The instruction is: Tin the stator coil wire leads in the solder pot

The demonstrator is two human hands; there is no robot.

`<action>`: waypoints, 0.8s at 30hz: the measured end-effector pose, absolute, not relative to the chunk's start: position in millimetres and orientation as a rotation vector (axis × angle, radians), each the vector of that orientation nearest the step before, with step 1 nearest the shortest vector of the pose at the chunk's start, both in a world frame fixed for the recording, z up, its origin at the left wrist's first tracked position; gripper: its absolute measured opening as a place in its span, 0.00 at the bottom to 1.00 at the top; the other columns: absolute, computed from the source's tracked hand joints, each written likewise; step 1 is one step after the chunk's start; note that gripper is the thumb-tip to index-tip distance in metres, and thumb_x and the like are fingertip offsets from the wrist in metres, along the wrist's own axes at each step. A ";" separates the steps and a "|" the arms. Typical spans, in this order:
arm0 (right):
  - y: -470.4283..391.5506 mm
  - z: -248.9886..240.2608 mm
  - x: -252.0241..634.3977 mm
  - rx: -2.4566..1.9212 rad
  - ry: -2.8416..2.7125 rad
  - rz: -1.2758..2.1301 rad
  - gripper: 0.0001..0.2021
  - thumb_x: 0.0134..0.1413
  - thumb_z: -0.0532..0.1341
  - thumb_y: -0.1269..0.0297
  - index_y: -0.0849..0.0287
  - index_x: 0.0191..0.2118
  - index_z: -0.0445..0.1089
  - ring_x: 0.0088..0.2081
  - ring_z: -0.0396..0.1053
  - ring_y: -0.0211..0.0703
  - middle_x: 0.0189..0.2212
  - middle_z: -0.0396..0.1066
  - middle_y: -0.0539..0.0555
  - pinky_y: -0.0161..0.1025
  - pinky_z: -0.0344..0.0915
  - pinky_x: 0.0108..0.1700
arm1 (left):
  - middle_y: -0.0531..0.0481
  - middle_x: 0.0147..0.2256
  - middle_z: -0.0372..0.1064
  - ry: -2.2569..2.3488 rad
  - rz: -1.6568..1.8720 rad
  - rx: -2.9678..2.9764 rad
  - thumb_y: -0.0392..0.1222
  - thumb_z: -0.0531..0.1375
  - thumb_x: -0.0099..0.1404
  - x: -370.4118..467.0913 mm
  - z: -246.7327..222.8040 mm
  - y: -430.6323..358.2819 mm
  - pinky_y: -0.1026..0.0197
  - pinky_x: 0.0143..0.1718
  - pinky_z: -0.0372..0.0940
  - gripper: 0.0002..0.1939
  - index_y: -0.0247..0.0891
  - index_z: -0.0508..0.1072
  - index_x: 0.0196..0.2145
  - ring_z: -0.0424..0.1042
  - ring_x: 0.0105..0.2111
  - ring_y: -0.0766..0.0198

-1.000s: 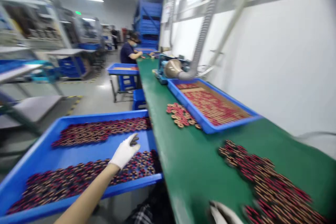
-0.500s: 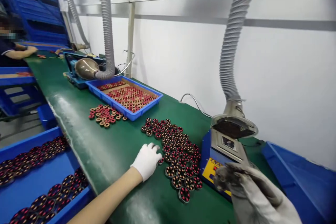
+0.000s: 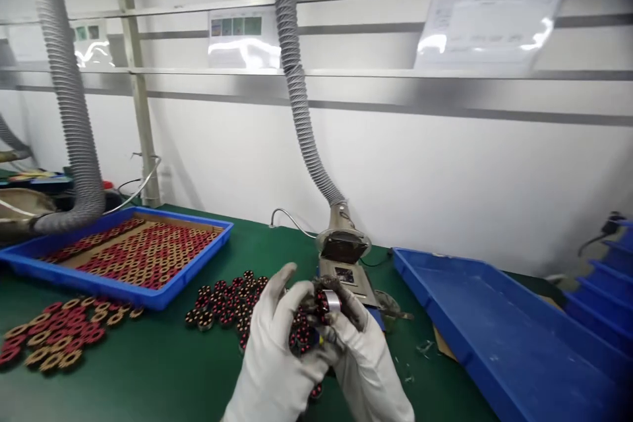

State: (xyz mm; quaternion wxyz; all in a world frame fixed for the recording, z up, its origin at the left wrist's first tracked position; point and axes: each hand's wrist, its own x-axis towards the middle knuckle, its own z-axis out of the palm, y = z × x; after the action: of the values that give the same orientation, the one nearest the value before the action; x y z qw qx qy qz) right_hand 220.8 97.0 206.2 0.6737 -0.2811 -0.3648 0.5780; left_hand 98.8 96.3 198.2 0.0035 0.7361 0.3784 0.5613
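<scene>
The person wears pale fabric gloves, the one on the left hand point(image 3: 279, 346) mostly white with soft creases, the one on the right hand point(image 3: 363, 349) white across the back, with fingers smudged dark grey.

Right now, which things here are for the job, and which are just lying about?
For the job, it seems:
silver-edged ring in the right hand, left hand close by
dark rings heaped beside the hands
hooded machine behind them

Just lying about, probably:
clear scraps
big blue tray on the right
stacked blue trays
</scene>
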 end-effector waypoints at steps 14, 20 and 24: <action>94.8 209.9 258.7 -0.824 -1.393 1.047 0.19 0.28 0.71 0.66 0.54 0.34 0.71 0.34 0.67 0.43 0.30 0.69 0.50 0.37 0.64 0.35 | 0.54 0.35 0.70 0.817 1.337 1.910 0.27 0.54 0.45 104.4 195.6 109.9 0.64 0.36 0.66 0.20 0.44 0.71 0.36 0.70 0.35 0.62; 94.7 214.0 250.5 -0.788 -1.456 0.856 0.06 0.35 0.69 0.62 0.54 0.25 0.74 0.32 0.65 0.43 0.26 0.68 0.51 0.38 0.62 0.35 | 0.54 0.37 0.69 0.719 1.523 2.134 0.27 0.57 0.49 95.2 195.1 109.0 0.64 0.38 0.64 0.17 0.42 0.68 0.37 0.68 0.36 0.64; 95.8 211.6 236.2 -0.688 -1.129 1.061 0.08 0.43 0.64 0.58 0.55 0.22 0.71 0.30 0.63 0.39 0.25 0.65 0.50 0.35 0.61 0.34 | 0.47 0.40 0.67 0.759 1.679 2.611 0.30 0.53 0.57 89.8 201.7 106.1 0.59 0.41 0.62 0.13 0.37 0.66 0.41 0.65 0.40 0.62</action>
State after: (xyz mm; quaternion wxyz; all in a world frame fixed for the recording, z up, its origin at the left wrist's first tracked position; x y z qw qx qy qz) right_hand 236.2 95.8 211.6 0.6618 -0.3045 -0.4993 0.4691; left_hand 89.8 106.1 201.7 -0.0270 0.8167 0.2375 0.5253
